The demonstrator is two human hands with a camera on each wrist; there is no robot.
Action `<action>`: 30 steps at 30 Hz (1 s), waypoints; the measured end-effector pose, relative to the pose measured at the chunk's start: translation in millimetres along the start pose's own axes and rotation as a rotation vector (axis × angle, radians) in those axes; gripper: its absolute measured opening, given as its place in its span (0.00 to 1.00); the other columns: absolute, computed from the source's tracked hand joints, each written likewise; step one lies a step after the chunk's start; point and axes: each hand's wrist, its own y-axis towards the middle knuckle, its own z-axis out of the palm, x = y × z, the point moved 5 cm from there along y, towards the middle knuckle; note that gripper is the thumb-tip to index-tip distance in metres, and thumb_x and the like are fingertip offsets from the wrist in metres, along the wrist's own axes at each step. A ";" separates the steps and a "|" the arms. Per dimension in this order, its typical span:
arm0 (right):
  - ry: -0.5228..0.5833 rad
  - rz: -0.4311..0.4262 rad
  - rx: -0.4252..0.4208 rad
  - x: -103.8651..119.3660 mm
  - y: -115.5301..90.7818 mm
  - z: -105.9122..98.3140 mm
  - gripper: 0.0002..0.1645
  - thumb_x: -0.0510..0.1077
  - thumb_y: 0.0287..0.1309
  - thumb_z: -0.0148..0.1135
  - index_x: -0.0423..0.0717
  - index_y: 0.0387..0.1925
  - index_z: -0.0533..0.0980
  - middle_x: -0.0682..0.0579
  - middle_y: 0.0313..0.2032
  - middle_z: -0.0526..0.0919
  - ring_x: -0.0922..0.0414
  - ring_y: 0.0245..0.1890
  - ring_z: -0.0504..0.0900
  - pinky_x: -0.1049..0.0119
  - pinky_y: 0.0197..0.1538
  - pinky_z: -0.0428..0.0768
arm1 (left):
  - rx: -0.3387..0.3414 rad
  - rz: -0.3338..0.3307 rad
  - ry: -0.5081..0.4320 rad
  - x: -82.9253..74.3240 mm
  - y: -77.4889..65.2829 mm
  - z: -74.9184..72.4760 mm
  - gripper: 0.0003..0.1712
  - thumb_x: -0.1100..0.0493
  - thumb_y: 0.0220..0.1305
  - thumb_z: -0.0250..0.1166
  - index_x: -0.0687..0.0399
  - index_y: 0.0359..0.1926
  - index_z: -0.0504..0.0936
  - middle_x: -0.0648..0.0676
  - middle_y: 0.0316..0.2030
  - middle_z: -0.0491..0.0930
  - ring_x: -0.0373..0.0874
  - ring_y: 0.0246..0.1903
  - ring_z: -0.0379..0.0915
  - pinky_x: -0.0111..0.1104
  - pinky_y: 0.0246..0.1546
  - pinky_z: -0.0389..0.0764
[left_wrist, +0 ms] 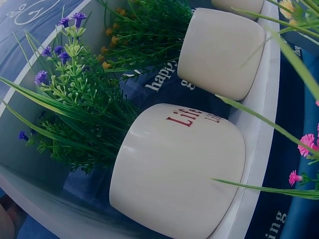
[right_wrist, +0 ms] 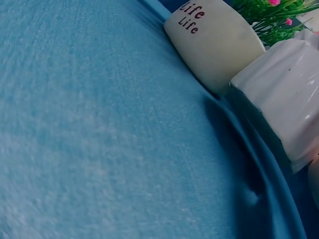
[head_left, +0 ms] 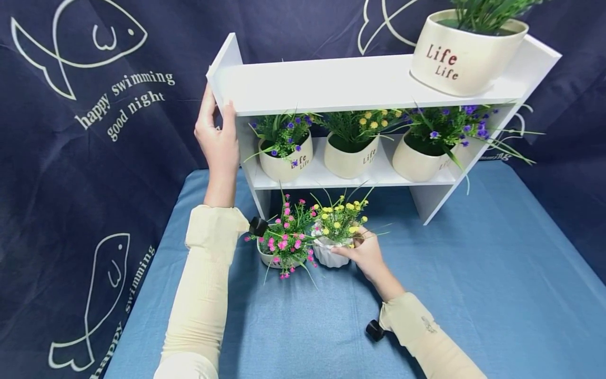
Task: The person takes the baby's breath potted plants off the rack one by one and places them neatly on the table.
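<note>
My left hand (head_left: 219,139) grips the left side panel of a white two-tier shelf (head_left: 326,84), thumb at the front edge and fingers along the outer side. With thumb and fingers, my right hand (head_left: 368,253) holds a white ribbed flowerpot (head_left: 331,256) of yellow flowers by its right side. In the right wrist view, the base of this ribbed pot (right_wrist: 284,94) is close over the blue cloth. Just left of it stands a cream pot (head_left: 271,260) with pink flowers, in front of the shelf's left end.
On the lower tier stand cream pots with purple flowers (head_left: 279,167), yellow flowers (head_left: 347,160) and purple flowers (head_left: 416,160). A larger cream pot (head_left: 466,58) stands on the top right. Blue cloth (head_left: 511,273) covers the table; a dark printed curtain (head_left: 71,173) hangs behind.
</note>
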 end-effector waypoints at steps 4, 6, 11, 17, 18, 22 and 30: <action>-0.025 0.003 -0.012 -2.4 0.4 0.4 0.34 0.22 0.34 0.72 0.25 0.50 0.73 0.69 0.37 0.83 0.71 0.39 0.81 0.77 0.45 0.79 | 0.001 0.002 0.000 -1.1 -0.5 -0.1 0.28 0.64 0.64 0.56 0.61 0.66 0.70 0.58 0.59 0.78 0.38 0.59 0.73 0.26 0.62 0.68; -0.056 0.009 -0.018 -3.7 0.9 0.5 0.35 0.23 0.34 0.73 0.25 0.50 0.73 0.70 0.35 0.83 0.71 0.35 0.80 0.78 0.42 0.80 | 0.000 0.001 0.001 -2.0 -0.6 -0.3 0.28 0.64 0.64 0.56 0.62 0.66 0.70 0.58 0.60 0.78 0.38 0.59 0.73 0.26 0.62 0.69; -0.129 0.029 -0.014 -7.4 1.9 1.2 0.35 0.24 0.35 0.74 0.26 0.51 0.73 0.71 0.29 0.81 0.72 0.21 0.69 0.79 0.28 0.74 | 0.001 0.001 0.009 -3.0 -0.6 -1.2 0.28 0.64 0.64 0.56 0.62 0.66 0.70 0.58 0.59 0.78 0.38 0.58 0.74 0.27 0.62 0.69; -0.147 0.066 -0.011 -11.8 1.7 0.9 0.35 0.25 0.36 0.74 0.26 0.52 0.73 0.70 0.23 0.78 0.70 0.18 0.64 0.78 0.25 0.71 | 0.007 0.006 0.016 -2.2 -0.1 -0.7 0.28 0.64 0.63 0.56 0.62 0.65 0.71 0.58 0.59 0.78 0.39 0.56 0.75 0.26 0.62 0.68; -0.147 0.070 -0.012 -12.5 1.6 0.6 0.35 0.25 0.36 0.74 0.26 0.52 0.73 0.70 0.23 0.78 0.70 0.19 0.65 0.78 0.25 0.71 | 0.006 0.004 0.017 -2.3 -0.1 -0.7 0.28 0.64 0.63 0.56 0.62 0.65 0.71 0.58 0.59 0.78 0.39 0.56 0.75 0.26 0.62 0.68; -0.110 0.073 -0.003 -14.3 1.3 -0.5 0.36 0.24 0.36 0.73 0.25 0.53 0.71 0.72 0.31 0.82 0.71 0.28 0.75 0.78 0.34 0.77 | 0.004 0.002 0.020 -3.0 -0.4 -0.6 0.28 0.64 0.63 0.57 0.61 0.65 0.71 0.58 0.59 0.78 0.39 0.56 0.75 0.26 0.62 0.68; -0.109 0.059 0.032 -16.3 1.5 -4.0 0.42 0.26 0.38 0.74 0.27 0.60 0.69 0.74 0.34 0.81 0.73 0.28 0.71 0.81 0.39 0.76 | 0.006 -0.015 0.025 -2.9 0.5 -1.0 0.28 0.64 0.63 0.58 0.59 0.65 0.73 0.56 0.59 0.78 0.40 0.55 0.76 0.25 0.61 0.68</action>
